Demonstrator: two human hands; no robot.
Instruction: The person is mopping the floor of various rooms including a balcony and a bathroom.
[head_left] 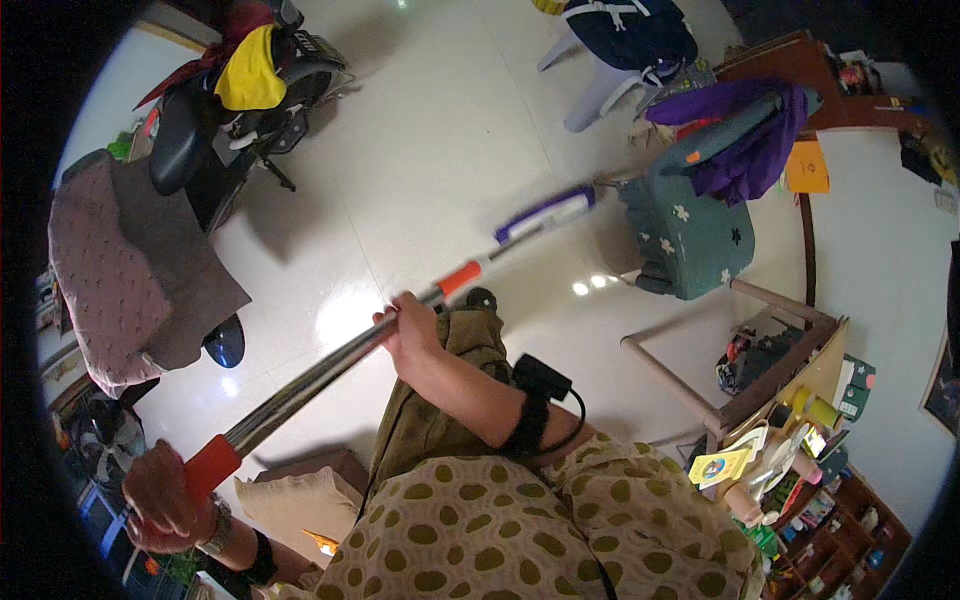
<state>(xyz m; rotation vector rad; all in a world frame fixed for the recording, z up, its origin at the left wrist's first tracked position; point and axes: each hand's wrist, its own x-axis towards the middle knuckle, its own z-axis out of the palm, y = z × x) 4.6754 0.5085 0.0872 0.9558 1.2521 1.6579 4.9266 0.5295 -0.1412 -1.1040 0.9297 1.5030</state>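
A long-handled mop (330, 368) slants across the view, with a metal pole, red-orange grip sections and a flat, purple-edged head (545, 213) that is slightly blurred over the tiled floor. My left hand (165, 500) is closed around its upper end at the lower left, beside the red grip. Further down the pole, below the orange collar, my right hand (410, 335) wraps the metal. The mop head lies well beyond both hands, near the covered chair. Whether it presses on the floor I cannot tell.
On the right stands a chair (690, 240) with a green patterned cover and a purple cloth (750, 140). A motorbike (230, 130) is parked at the left, near a draped pinkish cover (110, 260). A grey plastic chair (605, 90) holds a dark bag. A cluttered table (715, 410) stands lower right.
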